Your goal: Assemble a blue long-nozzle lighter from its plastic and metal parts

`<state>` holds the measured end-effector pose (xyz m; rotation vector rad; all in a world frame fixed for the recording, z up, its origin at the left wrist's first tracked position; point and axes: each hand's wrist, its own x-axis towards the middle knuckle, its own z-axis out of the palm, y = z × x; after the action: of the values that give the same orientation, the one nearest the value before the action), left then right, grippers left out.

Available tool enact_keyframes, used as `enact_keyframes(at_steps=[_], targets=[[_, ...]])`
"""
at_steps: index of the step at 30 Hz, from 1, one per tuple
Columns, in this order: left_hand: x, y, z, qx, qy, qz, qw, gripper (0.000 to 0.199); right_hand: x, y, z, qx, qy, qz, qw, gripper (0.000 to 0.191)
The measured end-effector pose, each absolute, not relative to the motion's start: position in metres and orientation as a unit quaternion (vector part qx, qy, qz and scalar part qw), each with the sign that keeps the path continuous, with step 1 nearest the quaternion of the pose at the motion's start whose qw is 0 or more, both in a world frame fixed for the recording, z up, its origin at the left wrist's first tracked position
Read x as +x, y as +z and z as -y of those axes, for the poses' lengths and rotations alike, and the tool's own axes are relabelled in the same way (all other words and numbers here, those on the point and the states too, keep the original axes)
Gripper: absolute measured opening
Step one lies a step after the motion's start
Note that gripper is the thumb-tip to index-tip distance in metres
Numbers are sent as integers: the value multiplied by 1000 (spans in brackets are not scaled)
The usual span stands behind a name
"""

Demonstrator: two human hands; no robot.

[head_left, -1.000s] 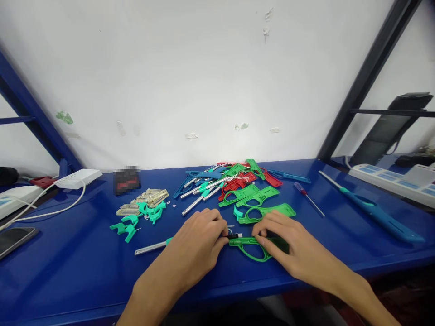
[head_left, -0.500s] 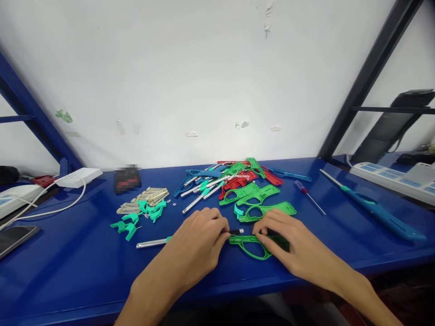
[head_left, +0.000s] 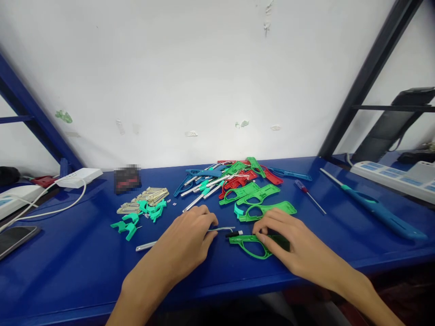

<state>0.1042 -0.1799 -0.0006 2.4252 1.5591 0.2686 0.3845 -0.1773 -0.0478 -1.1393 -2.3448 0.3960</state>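
In the head view my right hand [head_left: 282,235] is closed on a green lighter handle half [head_left: 243,241] lying near the table's front. My left hand [head_left: 185,235] is closed, with a thin pale tube or wire [head_left: 222,228] coming out from between thumb and fingers. A small black piece with a white end [head_left: 234,234] lies by the handle's left tip. The silver end of a metal lighter barrel [head_left: 145,246] shows left of my left wrist; the rest is hidden. Just behind my right hand sits another green handle half [head_left: 287,208].
At the back are piled lighter shells and metal barrels [head_left: 200,195]. On the left lie teal trigger pieces [head_left: 131,226], flat gold-coloured parts [head_left: 149,198] and a phone [head_left: 16,240]. To the right are a screwdriver [head_left: 309,195], a blue lighter [head_left: 380,213] and a power strip [head_left: 390,174].
My left hand has shifted left, away from the green handle half, uncovering more of the black piece and the thin tube or wire. My right hand stays on the handle half.
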Motion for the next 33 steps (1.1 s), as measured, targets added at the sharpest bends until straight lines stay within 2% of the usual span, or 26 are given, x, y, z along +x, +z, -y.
enact_keyframes(at_steps=[13,21,33], targets=[[109,4,183,837,115,-515,144,15,384,-47,178,-409,129,866,256,22],[119,4,186,849,130,-490,150,14,384,-48,177,-397,106,872,267,15],[121,3,184,861,123,-469,157,15,386,-52,176,-363,72,882,291,18]])
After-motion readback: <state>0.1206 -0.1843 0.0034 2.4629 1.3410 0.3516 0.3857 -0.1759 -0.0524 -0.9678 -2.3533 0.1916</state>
